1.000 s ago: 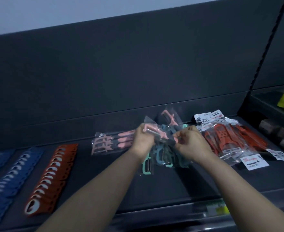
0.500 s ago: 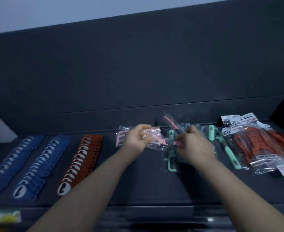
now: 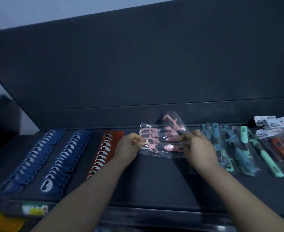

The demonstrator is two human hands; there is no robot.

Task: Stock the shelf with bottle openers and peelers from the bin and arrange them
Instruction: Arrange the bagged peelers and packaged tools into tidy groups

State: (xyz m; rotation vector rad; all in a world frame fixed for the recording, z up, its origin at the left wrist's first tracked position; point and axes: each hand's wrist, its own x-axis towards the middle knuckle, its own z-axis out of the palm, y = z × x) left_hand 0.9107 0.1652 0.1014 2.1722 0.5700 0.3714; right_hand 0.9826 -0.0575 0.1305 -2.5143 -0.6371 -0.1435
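Pink peelers (image 3: 161,141): several pink-and-dark pieces in clear plastic bags, stacked flat with handles pointing right; one more bag behind them tilts up against the back panel. The stack sits mid-shelf (image 3: 154,181), toward the back, between both hands. Left hand (image 3: 130,145) has its fingers curled and pinches the left edge of the bags; right hand (image 3: 198,148) has its fingers curled and pinches the right edge, near the handle ends. Can't tell if the bottom bag is touching the shelf or lifted slightly. Just right of the right hand: teal peelers (image 3: 238,151) in clear bags, lying loosely and overlapping. Further right: orange peelers (image 3: 282,144) in bags with white label cards at the back end. Left of the left hand: a row of red bottle openers (image 3: 104,151), overlapped front to back, then two rows of blue bottle openers (image 3: 32,161) laid the same way. Image is slightly blurred at the edges.
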